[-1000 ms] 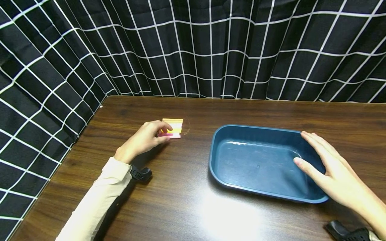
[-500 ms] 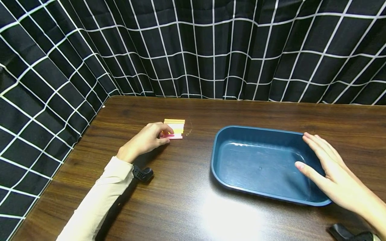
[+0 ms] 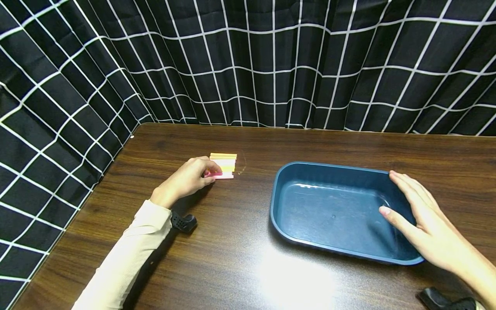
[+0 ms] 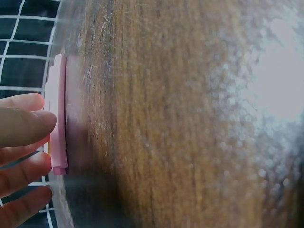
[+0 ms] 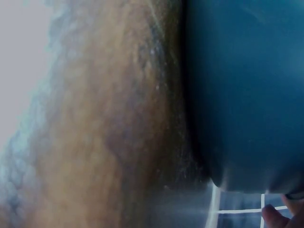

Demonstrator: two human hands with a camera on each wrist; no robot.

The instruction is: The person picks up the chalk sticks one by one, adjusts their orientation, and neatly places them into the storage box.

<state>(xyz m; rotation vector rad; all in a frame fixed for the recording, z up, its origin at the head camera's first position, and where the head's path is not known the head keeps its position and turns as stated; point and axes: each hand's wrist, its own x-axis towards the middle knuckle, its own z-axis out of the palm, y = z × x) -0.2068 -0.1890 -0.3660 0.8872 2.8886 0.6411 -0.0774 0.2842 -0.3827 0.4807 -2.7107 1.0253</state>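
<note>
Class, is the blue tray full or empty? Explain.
Empty: in the head view, the blue tray shows a bare floor; the right hand hides a little.

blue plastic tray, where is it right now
In the head view, the blue plastic tray sits right of centre on the wood-grain table, with the right hand at its right end.
</note>
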